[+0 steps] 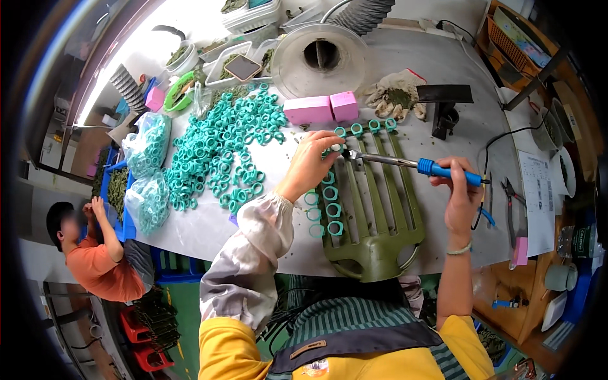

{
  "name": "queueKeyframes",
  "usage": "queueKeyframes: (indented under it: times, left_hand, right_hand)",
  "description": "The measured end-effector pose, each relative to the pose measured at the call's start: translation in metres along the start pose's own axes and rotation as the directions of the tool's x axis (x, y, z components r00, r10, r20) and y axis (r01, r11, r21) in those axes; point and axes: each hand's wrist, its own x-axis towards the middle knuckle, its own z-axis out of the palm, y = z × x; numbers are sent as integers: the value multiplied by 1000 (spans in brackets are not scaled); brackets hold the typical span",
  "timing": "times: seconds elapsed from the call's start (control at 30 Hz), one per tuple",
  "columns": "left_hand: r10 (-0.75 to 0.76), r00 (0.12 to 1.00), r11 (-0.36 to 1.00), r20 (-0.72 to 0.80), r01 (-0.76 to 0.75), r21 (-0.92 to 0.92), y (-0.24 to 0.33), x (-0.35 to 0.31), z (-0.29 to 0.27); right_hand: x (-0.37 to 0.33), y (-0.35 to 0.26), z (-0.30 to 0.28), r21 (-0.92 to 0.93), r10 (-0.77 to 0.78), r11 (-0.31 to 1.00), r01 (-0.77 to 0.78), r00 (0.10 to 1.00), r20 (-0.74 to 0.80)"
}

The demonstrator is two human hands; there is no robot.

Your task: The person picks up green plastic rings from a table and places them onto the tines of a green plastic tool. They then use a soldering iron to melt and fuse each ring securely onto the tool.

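My left hand (310,161) is closed at the far left corner of an olive-green slatted frame (373,253), its fingertips pinching a small teal ring (330,151), partly hidden by the fingers. In my right hand (461,196) is a soldering iron (443,170) with a blue handle. Its metal shaft points left, and the tip is beside the held ring at the frame's edge. Several teal rings (356,128) line the frame's far edge, and more stand in two columns along its left side.
A large heap of teal rings (215,139) spreads to the left beside filled plastic bags (147,142). Pink blocks (308,110), a glove (399,95) and a black stand (444,101) lie beyond the frame. Pliers (510,206) are at right. Another person (104,266) sits far left.
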Motion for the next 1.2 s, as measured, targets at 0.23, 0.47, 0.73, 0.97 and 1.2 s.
queueKeyframes:
  times: [0.23,0.47,0.73,0.97,1.2]
  left_hand:
    - [9,999,999,34,-10,37,-11,3,4]
    - [1,991,983,-132,-25,-181,-20,6,-23]
    - [-226,916,839,-332,356,411,-119,-84,-103]
    - [-289,932,859,-218,353,371,-149,-97,-99]
    - [-511,820,859,-258,499,-113,-127,-95,-107]
  right_hand:
    - [2,0,9,31,33,999,-32,999,-30]
    - [-5,-22,-14,22,37,999,-35,992,-121]
    - [-10,-28,-12,63,36,998,-29,992,-121]
    - [-12,-32,-9,65,41,997,-34,994,-106]
    - [-15,-35,-11,58,41,998,-35,993,-106]
